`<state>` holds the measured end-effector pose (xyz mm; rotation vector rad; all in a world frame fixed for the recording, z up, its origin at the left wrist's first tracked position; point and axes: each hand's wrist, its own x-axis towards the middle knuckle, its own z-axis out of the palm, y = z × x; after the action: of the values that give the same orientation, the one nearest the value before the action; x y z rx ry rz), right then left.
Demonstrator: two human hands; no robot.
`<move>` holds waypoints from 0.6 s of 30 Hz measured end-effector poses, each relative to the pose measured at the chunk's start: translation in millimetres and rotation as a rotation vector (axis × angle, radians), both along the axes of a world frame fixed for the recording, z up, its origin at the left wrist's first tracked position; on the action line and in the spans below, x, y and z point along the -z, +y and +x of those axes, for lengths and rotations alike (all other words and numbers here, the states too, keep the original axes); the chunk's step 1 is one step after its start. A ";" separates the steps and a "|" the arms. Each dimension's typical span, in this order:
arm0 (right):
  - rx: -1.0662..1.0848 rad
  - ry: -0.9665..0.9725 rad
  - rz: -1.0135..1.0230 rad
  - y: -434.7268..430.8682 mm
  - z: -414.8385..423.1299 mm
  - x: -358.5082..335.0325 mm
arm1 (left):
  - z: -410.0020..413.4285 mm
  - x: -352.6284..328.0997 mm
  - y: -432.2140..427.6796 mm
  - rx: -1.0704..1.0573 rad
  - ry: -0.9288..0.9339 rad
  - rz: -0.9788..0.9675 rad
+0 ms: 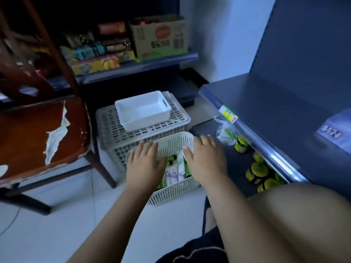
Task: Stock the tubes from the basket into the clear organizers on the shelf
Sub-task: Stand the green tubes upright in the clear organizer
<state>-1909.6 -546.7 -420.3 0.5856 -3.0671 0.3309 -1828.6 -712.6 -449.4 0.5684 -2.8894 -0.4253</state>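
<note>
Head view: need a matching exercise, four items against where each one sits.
Items:
1. white tray
2. tubes
3. yellow-lidded jars
4. cardboard box

Places:
A. on the back shelf
B. on top of the slatted crate
C. inside the basket
D. on the low shelf at right

Pairs: 1-B, 2-C, 3-D, 4-A

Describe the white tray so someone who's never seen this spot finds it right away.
Right of the brown chair a grey slotted crate stands on the floor. The white tray sits on top of it. Its walls are solid and smooth, unlike the crate and the slotted basket of tubes in front.
</note>
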 end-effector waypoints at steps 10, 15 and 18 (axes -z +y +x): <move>0.012 -0.447 0.102 -59.7 -50.1 82.2 | -42.4 137.3 -31.8 -0.100 -0.231 0.232; 0.067 -0.702 0.121 -103.8 -79.9 143.4 | -72.0 195.8 -42.7 -0.181 -0.357 0.326; 0.192 -0.842 0.050 -134.3 -94.6 179.1 | -92.4 225.7 -62.5 -0.186 -0.393 0.348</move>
<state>-2004.2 -681.0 -599.4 0.1525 -3.8935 0.6356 -1920.9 -775.1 -675.1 1.0751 -3.0989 -0.8865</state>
